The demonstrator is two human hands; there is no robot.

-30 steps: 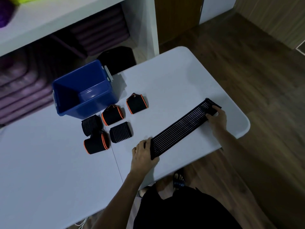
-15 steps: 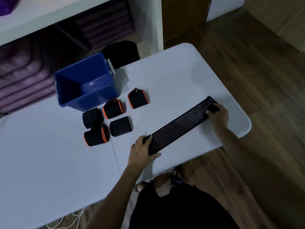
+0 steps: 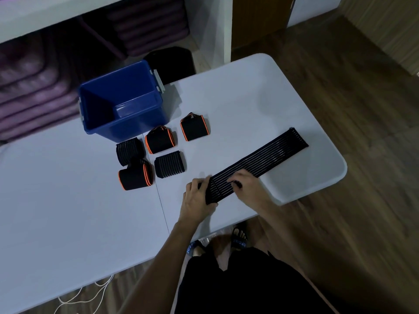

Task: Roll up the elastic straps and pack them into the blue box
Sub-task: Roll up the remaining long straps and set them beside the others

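A long black ribbed elastic strap (image 3: 265,159) lies flat and diagonal on the white table (image 3: 68,200), its far end free near the right edge. My left hand (image 3: 197,198) grips the strap's near end, fingers curled round it. My right hand (image 3: 246,185) pinches the same end from the right side. The blue box (image 3: 136,123) stands open and looks empty at the table's back. Several rolled straps lie in front of it: two ribbed black ones (image 3: 170,164) and three with orange edges (image 3: 160,140).
White shelving (image 3: 210,30) with purple mats stands behind the table, and a black object (image 3: 172,62) sits on the floor behind the box. The table's right edge and front edge are close to my hands. A white cord (image 3: 90,293) lies on the wooden floor.
My right hand let go of the strap's far end and came over to the near end beside my left hand. The far end now lies free on the table.
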